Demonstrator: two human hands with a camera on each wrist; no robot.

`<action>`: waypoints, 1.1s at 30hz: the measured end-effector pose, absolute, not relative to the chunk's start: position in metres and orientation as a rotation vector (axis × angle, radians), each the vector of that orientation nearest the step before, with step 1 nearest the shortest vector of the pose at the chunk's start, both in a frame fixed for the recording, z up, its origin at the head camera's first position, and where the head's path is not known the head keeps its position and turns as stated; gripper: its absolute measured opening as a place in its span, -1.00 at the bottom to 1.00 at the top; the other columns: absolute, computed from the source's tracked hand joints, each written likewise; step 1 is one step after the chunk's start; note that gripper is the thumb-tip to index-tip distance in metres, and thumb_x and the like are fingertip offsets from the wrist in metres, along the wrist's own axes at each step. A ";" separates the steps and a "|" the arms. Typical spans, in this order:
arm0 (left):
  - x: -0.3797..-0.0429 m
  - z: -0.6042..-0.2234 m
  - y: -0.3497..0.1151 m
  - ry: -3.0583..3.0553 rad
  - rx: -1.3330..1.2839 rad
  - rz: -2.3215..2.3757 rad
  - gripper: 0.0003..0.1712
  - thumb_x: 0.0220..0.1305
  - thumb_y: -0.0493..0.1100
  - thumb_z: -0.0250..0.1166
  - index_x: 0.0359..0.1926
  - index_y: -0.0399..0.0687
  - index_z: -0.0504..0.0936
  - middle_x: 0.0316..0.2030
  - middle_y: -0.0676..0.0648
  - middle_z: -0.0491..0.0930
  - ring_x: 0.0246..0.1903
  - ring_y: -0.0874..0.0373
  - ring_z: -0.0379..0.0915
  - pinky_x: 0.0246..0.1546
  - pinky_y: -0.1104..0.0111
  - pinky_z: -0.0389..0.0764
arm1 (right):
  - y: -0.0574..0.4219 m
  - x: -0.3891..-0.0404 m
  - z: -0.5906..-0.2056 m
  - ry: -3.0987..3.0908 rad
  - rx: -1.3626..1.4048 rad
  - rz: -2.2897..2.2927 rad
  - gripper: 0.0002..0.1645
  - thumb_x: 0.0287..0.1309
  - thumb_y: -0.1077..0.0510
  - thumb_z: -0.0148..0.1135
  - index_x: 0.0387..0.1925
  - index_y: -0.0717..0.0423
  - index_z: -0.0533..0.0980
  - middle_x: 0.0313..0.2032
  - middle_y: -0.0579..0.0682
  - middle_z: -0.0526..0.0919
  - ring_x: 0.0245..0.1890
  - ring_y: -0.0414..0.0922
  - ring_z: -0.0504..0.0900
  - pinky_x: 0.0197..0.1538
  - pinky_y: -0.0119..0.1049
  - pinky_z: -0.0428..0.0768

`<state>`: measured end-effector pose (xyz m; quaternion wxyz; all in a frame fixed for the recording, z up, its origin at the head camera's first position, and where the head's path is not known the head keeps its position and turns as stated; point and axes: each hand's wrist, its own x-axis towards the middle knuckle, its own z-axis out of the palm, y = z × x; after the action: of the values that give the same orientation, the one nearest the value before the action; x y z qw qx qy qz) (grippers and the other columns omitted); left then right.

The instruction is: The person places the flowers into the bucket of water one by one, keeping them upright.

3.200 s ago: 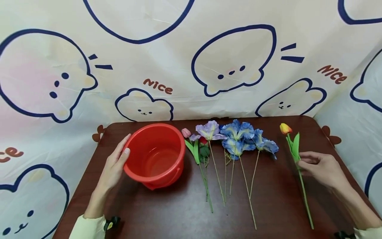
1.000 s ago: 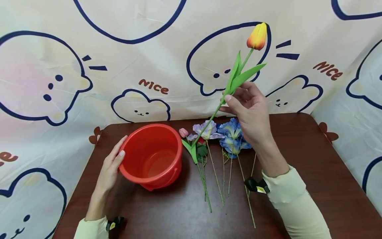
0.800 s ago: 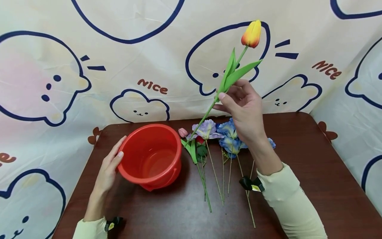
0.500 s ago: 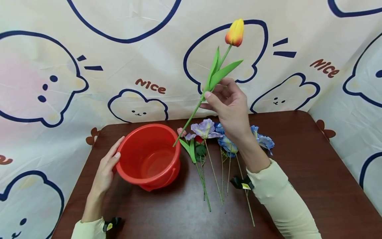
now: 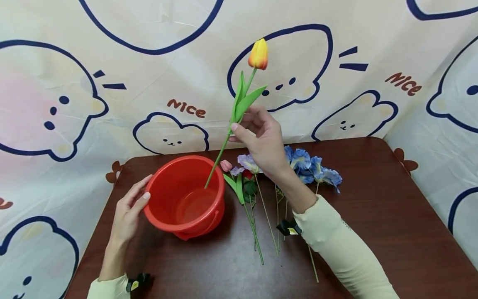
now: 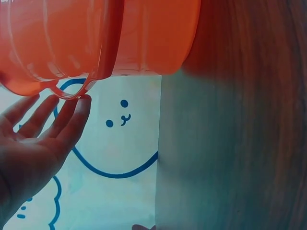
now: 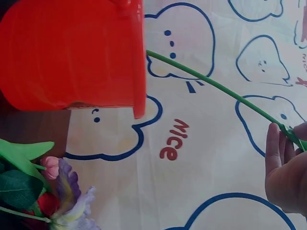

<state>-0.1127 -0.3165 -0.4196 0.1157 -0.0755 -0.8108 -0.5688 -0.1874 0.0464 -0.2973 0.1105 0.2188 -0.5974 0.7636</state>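
A red bucket (image 5: 186, 228) stands on the table, left of the middle. At its left side, my left hand (image 5: 127, 214) holds the rim, thumb near the edge; in the left wrist view, the fingertips (image 6: 82, 103) meet the outside by a handle lug. My right hand (image 5: 261, 139) pinches a yellow-orange tulip (image 5: 258, 55) just below its leaves, bloom up and stem slanting. In the head view, the stem's lower end is inside the bucket's mouth, well above the bottom. In the right wrist view, the stem (image 7: 216, 84) passes behind the bucket's rim.
Right of the bucket lie a pink tulip (image 5: 225, 165), a partly hidden red flower (image 5: 247, 174), a purple iris (image 5: 248, 162) and several blue irises (image 5: 325, 174), stems toward me. My right forearm covers some. The dark wooden table (image 5: 392, 216) meets a patterned cloth backdrop (image 5: 149, 83).
My right hand has lifted the tulip from the table's right side and carried it left; lately it has lowered, the stem's end entering the bucket's mouth. My left hand stays at the bucket.
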 end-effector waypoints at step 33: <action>-0.112 -0.418 -0.317 -2.429 -0.226 -1.582 -0.46 0.61 -0.28 0.12 0.53 -0.19 0.46 0.25 0.36 0.61 0.06 0.48 0.69 -0.03 0.62 0.70 | 0.008 -0.196 -0.350 -2.162 0.679 2.025 -0.61 0.36 0.28 0.41 0.19 0.13 0.63 -0.06 0.12 0.78 -0.11 -0.07 0.78 0.01 -0.32 0.79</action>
<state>-0.1116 -0.3173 -0.4182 0.1168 -0.0774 -0.8298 -0.5402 -0.1955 0.0079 -0.3503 0.0513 0.2230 -0.7105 0.6654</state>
